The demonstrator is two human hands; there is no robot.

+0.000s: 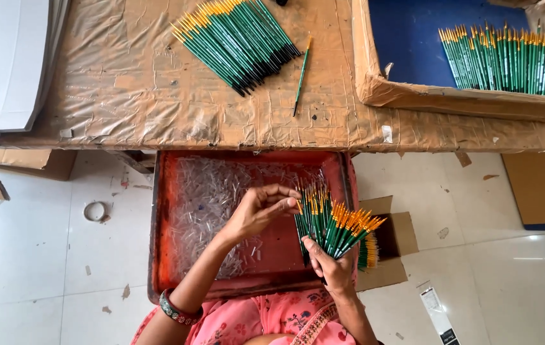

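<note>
In the right hand (pixel 333 268): a fanned bundle of brushes (pixel 330 223), gripped at the dark lower ends, thumb across the front, apparently so the orange tips spread apart for picking. Green handles, orange-yellow tips, slender.
Just left of it: left hand (pixel 261 209), fingertips pinched on one brush tip at the bundle's edge.
Under both hands: red tray (pixel 163 223) holding a litter of clear plastic caps (pixel 211 191).
Beyond the hands, on the table (pixel 125 96): a loose brush pile (pixel 240 41), one stray brush (pixel 301 75).
Right of it: a boxed row of brushes (pixel 502 57).
</note>
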